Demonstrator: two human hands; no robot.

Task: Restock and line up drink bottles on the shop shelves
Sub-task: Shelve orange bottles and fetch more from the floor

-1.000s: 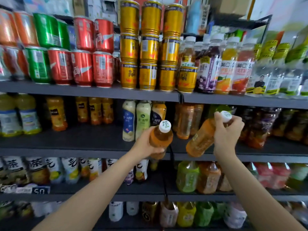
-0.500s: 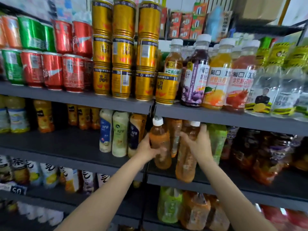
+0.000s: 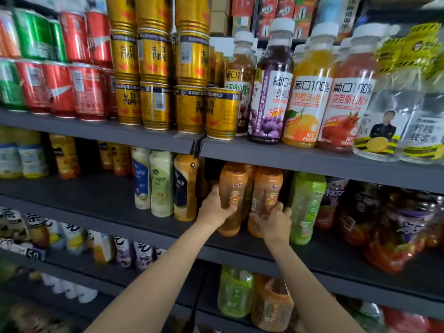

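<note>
Hands wrap two upright orange bottles on the middle shelf (image 3: 336,251): left hand (image 3: 213,209) grips the left bottle (image 3: 231,198), right hand (image 3: 274,222) grips the right bottle (image 3: 265,195) at its 12 o'clock, beside a green bottle (image 3: 306,207).

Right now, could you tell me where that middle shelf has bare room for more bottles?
The middle shelf is bare in front of the small yellow bottles, left of the milk tea bottles. It is crowded from the two orange bottles in the left hand and right hand rightwards past the green bottle.
</note>
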